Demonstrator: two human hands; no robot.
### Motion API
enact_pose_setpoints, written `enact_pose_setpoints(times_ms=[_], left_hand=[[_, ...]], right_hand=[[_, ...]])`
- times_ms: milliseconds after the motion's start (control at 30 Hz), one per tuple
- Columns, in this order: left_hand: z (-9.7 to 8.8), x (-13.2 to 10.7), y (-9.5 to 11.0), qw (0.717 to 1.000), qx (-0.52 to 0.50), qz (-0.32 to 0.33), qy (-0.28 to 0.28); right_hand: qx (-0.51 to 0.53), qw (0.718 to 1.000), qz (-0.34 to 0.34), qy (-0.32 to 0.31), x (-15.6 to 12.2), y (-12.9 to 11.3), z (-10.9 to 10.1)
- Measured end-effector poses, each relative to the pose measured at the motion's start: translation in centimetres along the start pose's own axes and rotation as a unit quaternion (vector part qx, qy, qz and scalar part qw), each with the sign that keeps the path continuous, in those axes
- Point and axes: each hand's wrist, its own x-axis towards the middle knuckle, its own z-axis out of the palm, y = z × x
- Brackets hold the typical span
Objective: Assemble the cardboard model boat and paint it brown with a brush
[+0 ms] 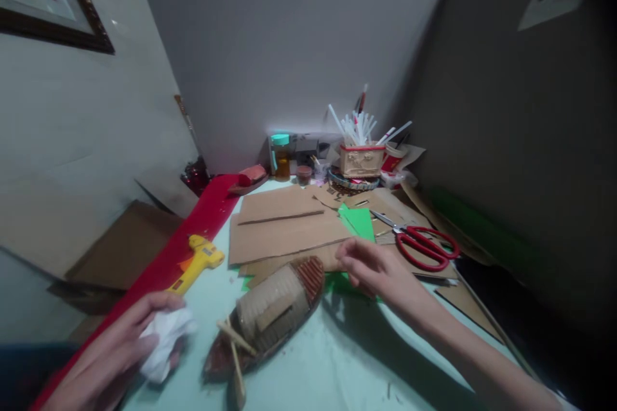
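1. While the left hand point(110, 353) closes its fingers around a crumpled white tissue point(166, 340), the tissue sits just left of the cardboard model boat point(270, 314), close to its nearer end but not touching it.
2. The model boat lies on the pale table point(337, 366), tilted, with thin sticks crossed at its nearer end.
3. The right hand point(373, 270) hangs just right of the boat's far end with its fingers half curled. The picture is too blurred to tell whether they pinch anything.
4. Under that hand, just beyond the boat, lies green paper point(359, 221).
5. Flat cardboard sheets point(284, 225) lie stacked directly behind the boat.
6. A yellow glue gun point(197, 263) rests to the boat's left, beyond the tissue, on the edge of a long red strip point(193, 231).
7. Red-handled scissors point(424, 244) lie well to the boat's right, past the right hand.
8. Far behind the boat, against the wall, stand a box of white sticks point(361, 159) and a jar point(281, 155) with a teal lid.
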Motion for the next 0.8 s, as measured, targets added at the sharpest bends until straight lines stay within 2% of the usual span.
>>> enact_pose_setpoints(times_ms=[67, 167, 233, 300, 567, 800], left_hand=[[0.7, -1.2, 0.7, 1.0, -0.008, -0.017, 0.008], [1.3, -2.1, 1.4, 0.988, 0.138, 0.058, 0.027], [1.2, -1.9, 1.6, 0.967, 0.227, 0.106, 0.044], [1.1, -1.5, 1.6, 0.956, 0.262, 0.124, 0.047], [1.4, -1.5, 1.6, 0.921, 0.358, 0.147, 0.034], [1.5, -1.3, 1.9, 0.888, 0.434, 0.149, 0.041]], right_hand=[[0.045, 0.999, 0.02, -0.017, -0.1, 0.1, 0.1], [0.082, 0.995, 0.048, -0.032, -0.2, 0.3, 0.0], [0.06, 0.995, 0.066, -0.034, -0.2, 0.5, 0.1], [0.017, 0.996, 0.077, -0.037, -0.1, 0.7, 0.4], [-0.113, 0.989, 0.077, -0.059, 0.6, 1.1, 1.7], [-0.148, 0.983, 0.073, -0.081, 0.9, 1.1, 2.2]])
